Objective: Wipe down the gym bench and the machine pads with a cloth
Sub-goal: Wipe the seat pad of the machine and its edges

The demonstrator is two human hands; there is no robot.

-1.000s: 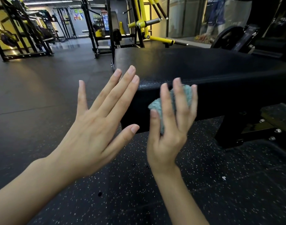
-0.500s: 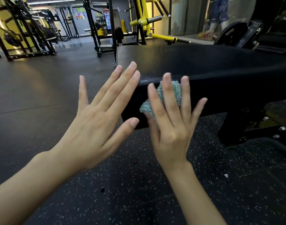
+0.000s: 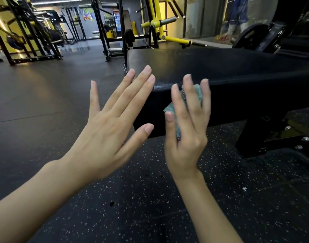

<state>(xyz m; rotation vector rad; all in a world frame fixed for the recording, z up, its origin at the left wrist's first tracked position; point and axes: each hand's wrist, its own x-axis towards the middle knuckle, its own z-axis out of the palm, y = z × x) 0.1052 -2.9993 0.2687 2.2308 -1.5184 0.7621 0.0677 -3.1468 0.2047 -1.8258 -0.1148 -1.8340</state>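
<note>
I have the right hand [image 3: 187,130] laid flat, fingers straight and spread, pressing the cloth [image 3: 197,92] against the front side face of the gym bench [image 3: 220,67], just off centre of my view toward 2 o'clock. The cloth is a bunched teal wad, mostly hidden under the palm, with tufts showing between the fingers and by the thumb. It sits right below the bench's top edge, near the corner of the pad. The left hand [image 3: 111,127] is at 9 o'clock of the right one, wide and holding nothing, fingertips up by the bench corner; whether they touch the pad I cannot tell.

My read is that the side face is the step in hand, and the broad top surface running away toward 3 o'clock may want its own pass. To do this well I would work the cloth in long overlapping strokes along the face toward 3 o'clock, with flat, even palm pressure so the wad does not slip out past the thumb. The cloth is small and crumpled, so spreading it flatter would cover more vinyl per stroke. The rounded lip where top meets side deserves a rolling wrist so the cloth wraps over it. I would also plant the left hand on the corner to steady myself, and stop short of the black frame [image 3: 266,137] at 4 o'clock, where bolts could snag the fibres
</note>
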